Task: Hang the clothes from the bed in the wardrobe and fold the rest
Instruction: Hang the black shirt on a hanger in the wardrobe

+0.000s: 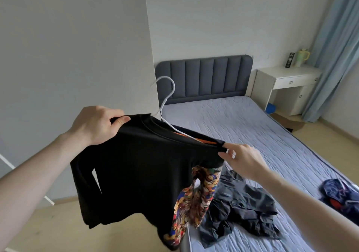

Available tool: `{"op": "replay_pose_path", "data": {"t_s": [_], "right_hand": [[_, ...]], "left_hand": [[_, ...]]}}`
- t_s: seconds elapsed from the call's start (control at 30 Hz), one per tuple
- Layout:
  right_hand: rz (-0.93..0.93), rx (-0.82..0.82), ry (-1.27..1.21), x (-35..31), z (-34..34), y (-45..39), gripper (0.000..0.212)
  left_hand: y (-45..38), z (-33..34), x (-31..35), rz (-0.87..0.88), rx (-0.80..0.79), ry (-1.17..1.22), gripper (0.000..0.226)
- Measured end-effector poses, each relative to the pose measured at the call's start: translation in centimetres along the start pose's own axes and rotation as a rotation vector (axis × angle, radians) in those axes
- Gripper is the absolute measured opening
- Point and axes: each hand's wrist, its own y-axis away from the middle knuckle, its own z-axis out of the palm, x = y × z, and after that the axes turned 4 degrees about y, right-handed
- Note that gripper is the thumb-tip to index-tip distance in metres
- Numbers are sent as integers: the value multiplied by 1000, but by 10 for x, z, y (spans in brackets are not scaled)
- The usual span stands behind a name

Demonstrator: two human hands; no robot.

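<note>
A black T-shirt (143,170) with a colourful printed side panel hangs in the air at the bed's near corner, on a white wire hanger (167,98) whose hook sticks up above the collar. My left hand (97,124) grips the shirt's left shoulder. My right hand (240,159) pinches the right shoulder seam. On the bed (252,127) lie a crumpled dark grey garment (240,213) near the front and a navy and red garment (342,195) at the right edge.
A white wall or wardrobe side (73,57) fills the left. The grey padded headboard (204,77) stands at the back. A white bedside desk (287,88) with a jug stands beside blue curtains (336,48). Beige floor runs along both sides of the bed.
</note>
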Motion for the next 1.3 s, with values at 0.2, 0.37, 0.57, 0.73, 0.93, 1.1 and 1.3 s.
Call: {"op": "replay_pose_path", "data": {"t_s": [0.2, 0.37, 0.57, 0.73, 0.93, 1.1, 1.3], "right_hand": [[35, 67, -186, -19, -36, -17, 15], [62, 162, -391, -41, -72, -35, 18], [-220, 206, -551, -122, -101, -41, 25], [-493, -91, -462, -175, -100, -24, 21], [-597, -232, -349, -152, -96, -16, 35], [-338, 44, -333, -84, -88, -42, 27], [-297, -261, -256, -55, -29, -57, 35]], "left_hand": [[14, -1, 3, 106, -26, 25, 51], [26, 4, -2, 173, -118, -14, 42], [27, 33, 4, -73, -205, -34, 44], [34, 34, 21, -299, -160, 201, 47], [60, 21, 34, -359, -36, 276, 43], [88, 11, 35, -399, -28, 271, 43], [102, 2, 37, -515, -5, 266, 52]]}}
